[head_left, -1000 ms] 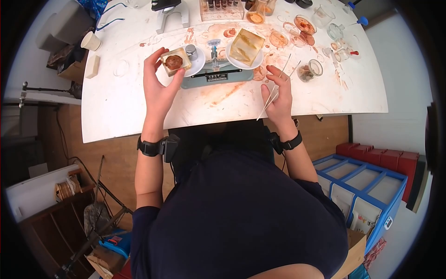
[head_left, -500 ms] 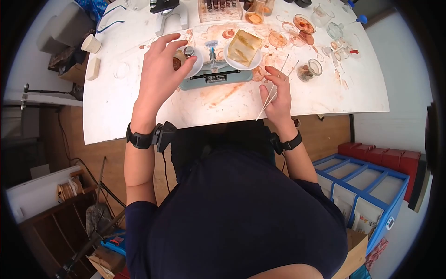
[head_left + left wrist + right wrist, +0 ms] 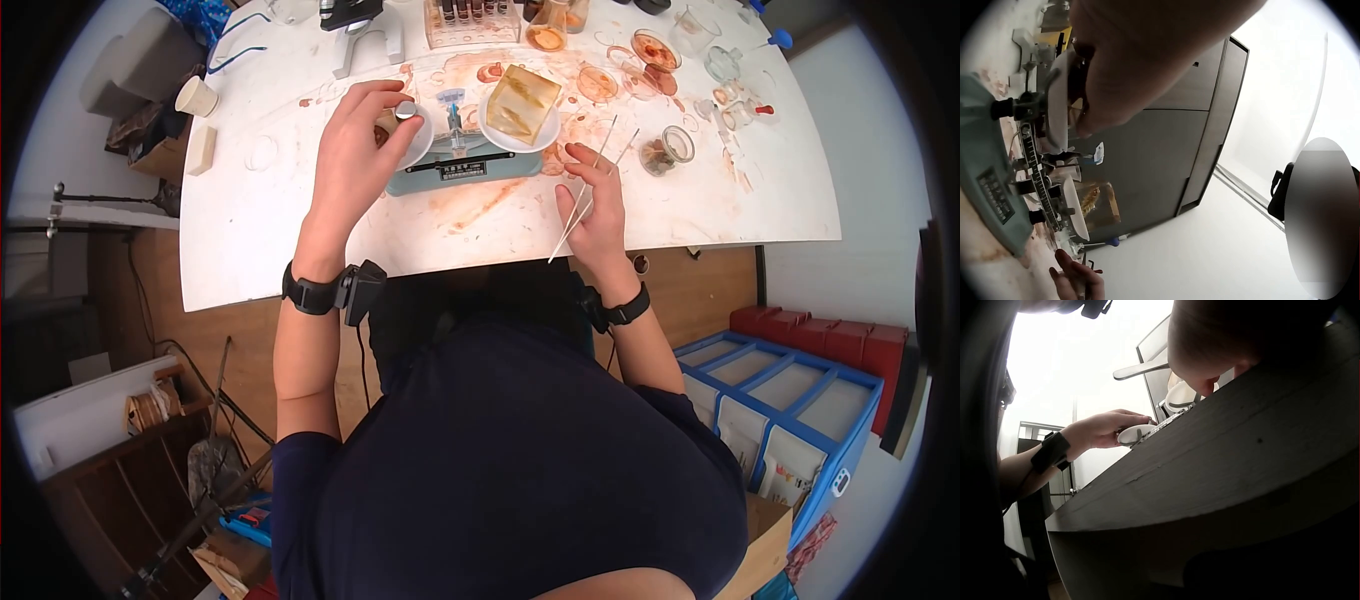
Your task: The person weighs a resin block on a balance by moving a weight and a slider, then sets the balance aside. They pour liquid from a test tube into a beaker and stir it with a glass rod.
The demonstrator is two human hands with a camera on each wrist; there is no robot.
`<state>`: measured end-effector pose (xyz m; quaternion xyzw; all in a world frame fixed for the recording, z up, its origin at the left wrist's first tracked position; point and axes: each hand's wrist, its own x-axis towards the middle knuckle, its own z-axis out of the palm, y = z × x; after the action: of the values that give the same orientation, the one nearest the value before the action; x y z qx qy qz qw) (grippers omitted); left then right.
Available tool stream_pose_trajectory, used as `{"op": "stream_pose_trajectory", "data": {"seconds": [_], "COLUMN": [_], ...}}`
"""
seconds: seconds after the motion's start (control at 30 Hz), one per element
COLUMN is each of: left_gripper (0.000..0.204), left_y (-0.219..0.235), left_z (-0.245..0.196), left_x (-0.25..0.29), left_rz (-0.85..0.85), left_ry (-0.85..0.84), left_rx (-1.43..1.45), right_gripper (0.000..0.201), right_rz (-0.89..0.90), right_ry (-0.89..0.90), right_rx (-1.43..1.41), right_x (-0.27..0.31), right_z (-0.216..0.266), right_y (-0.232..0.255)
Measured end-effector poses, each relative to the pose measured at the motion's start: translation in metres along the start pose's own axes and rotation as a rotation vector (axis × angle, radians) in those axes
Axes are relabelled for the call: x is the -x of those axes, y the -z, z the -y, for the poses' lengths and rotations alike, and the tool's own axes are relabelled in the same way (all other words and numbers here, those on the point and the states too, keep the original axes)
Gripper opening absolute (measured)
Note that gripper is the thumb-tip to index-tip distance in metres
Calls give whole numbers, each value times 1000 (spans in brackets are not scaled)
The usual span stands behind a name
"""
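My left hand (image 3: 348, 155) is over the left pan (image 3: 420, 146) of a blue-green balance (image 3: 430, 181), thumb and fingertips pinching a small metal weight (image 3: 406, 110). Behind those fingers, a clear block with a brown specimen (image 3: 381, 132) shows only in part on the same pan. A larger, yellowish clear block (image 3: 525, 104) rests on the right pan (image 3: 492, 137). Near the table's front edge, my right hand (image 3: 601, 215) holds long metal tweezers (image 3: 561, 241), their tips pointing away from me. In the left wrist view, the yellowish block (image 3: 1101, 204) stands on its pan.
Right of the balance stands a glass jar (image 3: 669, 152). Behind it are petri dishes (image 3: 655, 50), a flask (image 3: 549, 36) and a test tube rack (image 3: 472, 25). A microscope (image 3: 360, 40) stands at the back left. A paper cup (image 3: 197, 97) and white block (image 3: 201, 150) lie left.
My left hand let go of the block with the brown specimen, leaving it on the left pan, and moved to the metal weight. The right hand keeps the tweezers in place.
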<state>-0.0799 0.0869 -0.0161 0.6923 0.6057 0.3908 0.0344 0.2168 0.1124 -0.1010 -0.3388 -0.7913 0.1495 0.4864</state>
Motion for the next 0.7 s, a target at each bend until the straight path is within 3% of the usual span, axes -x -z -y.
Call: {"op": "stream_pose_trajectory", "data": {"seconds": [0.23, 0.33, 0.53, 0.63, 0.7], "left_gripper": [25, 27, 36, 40, 41], "left_y": [6, 9, 17, 26, 35], "left_z": [-10, -11, -12, 12, 27], "left_x": [-3, -2, 3, 8, 14], "left_rz": [98, 120, 33, -90, -136], "left_ry": [133, 111, 86, -71, -10], "left_rx": [114, 77, 84, 57, 104], "right_gripper": [33, 33, 33, 33, 32], "right_rz": [-4, -1, 5, 7, 6], "right_ry": [-5, -8, -33, -23, -25], "right_rx": [-23, -15, -28, -17, -37], "right_x": [1, 1, 1, 1, 1], "right_z": [-1, -2, 0, -1, -2], "right_y": [-1, -1, -1, -1, -2]}}
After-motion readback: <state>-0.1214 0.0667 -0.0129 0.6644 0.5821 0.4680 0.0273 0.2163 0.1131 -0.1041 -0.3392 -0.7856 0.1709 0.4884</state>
